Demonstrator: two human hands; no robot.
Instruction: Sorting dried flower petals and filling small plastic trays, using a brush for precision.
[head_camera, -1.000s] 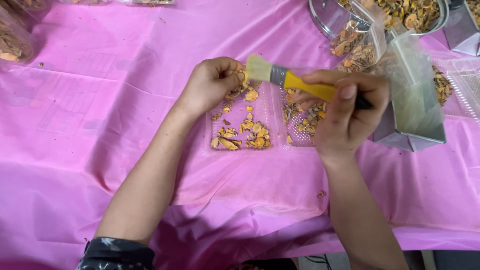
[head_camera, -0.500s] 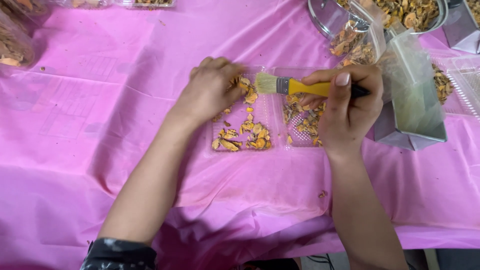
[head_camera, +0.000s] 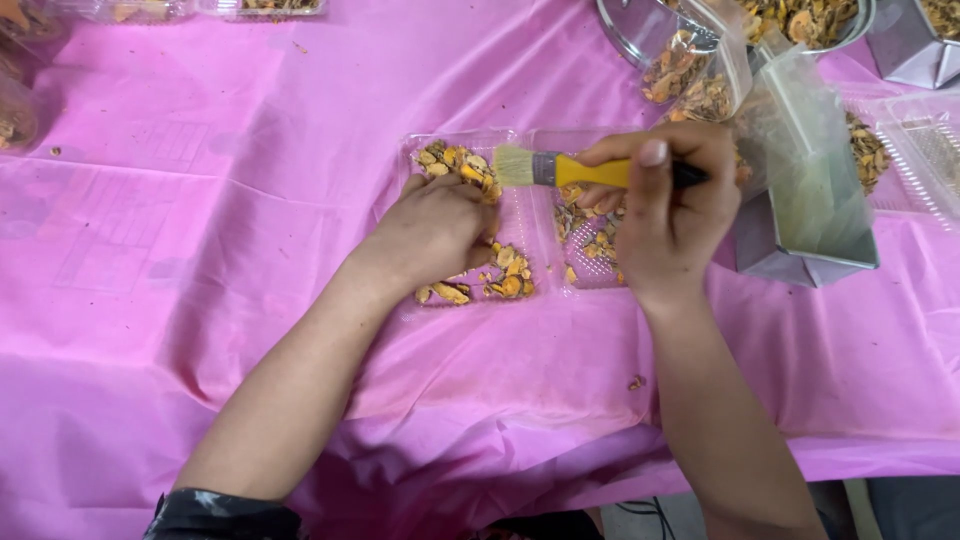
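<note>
Brush probably inside right-hand grip

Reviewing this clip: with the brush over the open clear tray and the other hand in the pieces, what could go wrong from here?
1. The right hand holds the brush at the clear tray's low middle ridge; a sweep might flick yellow pieces onto the pink cloth, where a stray crumb already lies.
2. The left hand presses into the light tray, which could slide or tip.
</note>
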